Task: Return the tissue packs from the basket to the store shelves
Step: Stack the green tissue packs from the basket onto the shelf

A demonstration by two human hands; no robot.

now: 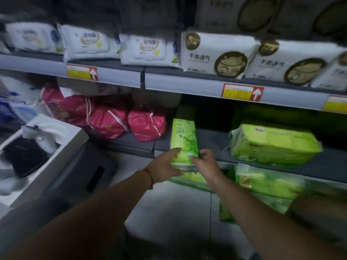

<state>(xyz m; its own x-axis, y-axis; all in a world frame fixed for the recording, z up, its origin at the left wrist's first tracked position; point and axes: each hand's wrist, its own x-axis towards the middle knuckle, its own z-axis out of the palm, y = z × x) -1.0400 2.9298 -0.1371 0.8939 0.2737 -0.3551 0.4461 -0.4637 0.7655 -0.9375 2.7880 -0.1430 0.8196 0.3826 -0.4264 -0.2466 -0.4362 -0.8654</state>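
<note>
Shelving fills the view from nine to three o'clock. The upper shelf (pixel 105 76) carries white packs (pixel 150 49) in a row, faces out, above red-and-yellow price tags (pixel 242 92). That fronted row is likely the pattern we are meant to match.

The middle shelf (pixel 212 141) is where we work. At ten o'clock on it sit pink drawstring bags (pixel 109 121); at three o'clock lies a large green bundle (pixel 272 143) on its side. More green bundles (pixel 266 182) lie on the level below, at four o'clock.

At eight o'clock is a white-rimmed bin (pixel 62 152), presumably the basket, with dark and white goods inside; blur hides what they are.

The green tissue pack (pixel 184 141) stands upright at centre. Whether its base rests on the shelf's front edge we cannot tell, since the hands cover it. It sits in the open gap between the pink bags and the green bundle, among its own colour.

We hold the pack at its lower end. The left hand (pixel 165 167), red cord at the wrist, curls round the left side with the thumb on the front. The right hand (pixel 204 162) pinches the lower right corner. We judge the two-sided hold keeps a tall, narrow pack from tipping while it is seated. Placement looks close to done.
</note>
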